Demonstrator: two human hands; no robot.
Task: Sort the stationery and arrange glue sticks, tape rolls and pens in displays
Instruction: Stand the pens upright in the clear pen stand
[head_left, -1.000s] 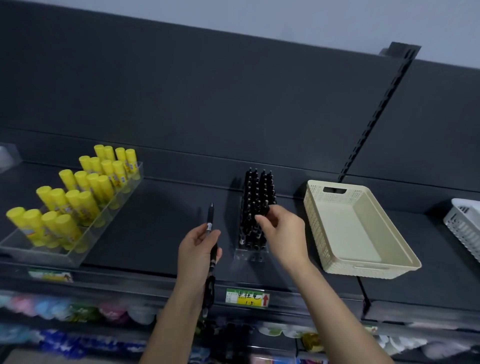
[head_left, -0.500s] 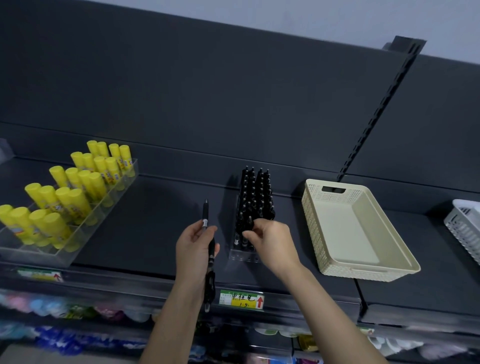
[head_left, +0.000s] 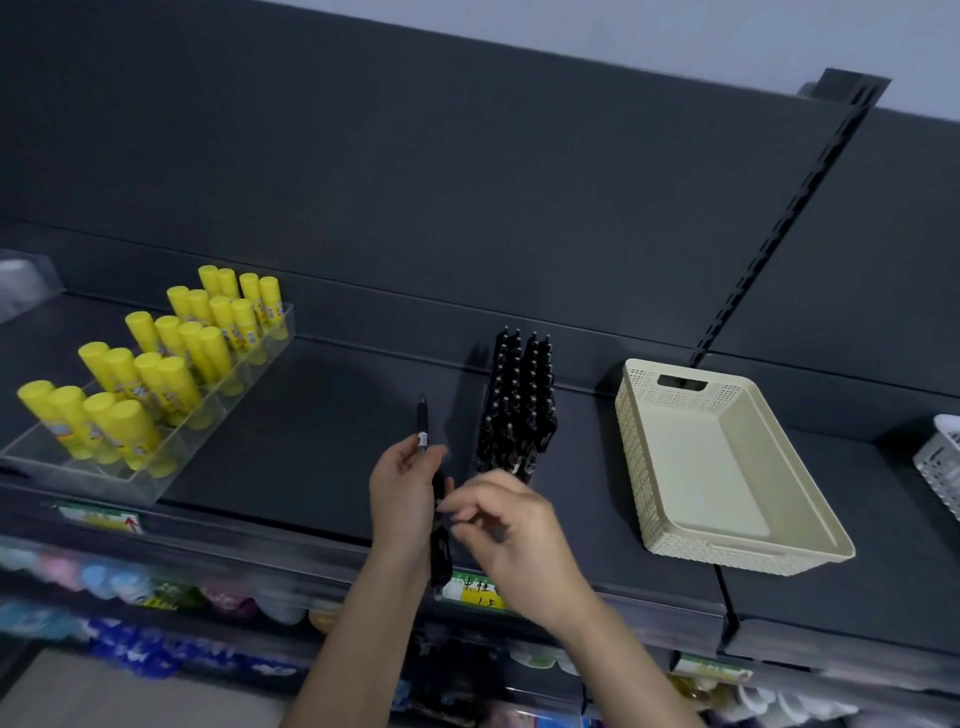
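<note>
Two hands meet at black pens (head_left: 423, 434): left hand (head_left: 405, 499) grips them, axis near-to-far; right hand (head_left: 511, 525), fingers curled, closes from the right, pinch unclear through blur. Pen display (head_left: 514, 410) just beyond.

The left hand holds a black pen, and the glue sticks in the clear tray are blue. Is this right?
No. The head view shows yellow glue sticks in the clear tray, not blue. The left hand does hold a black pen.
</note>
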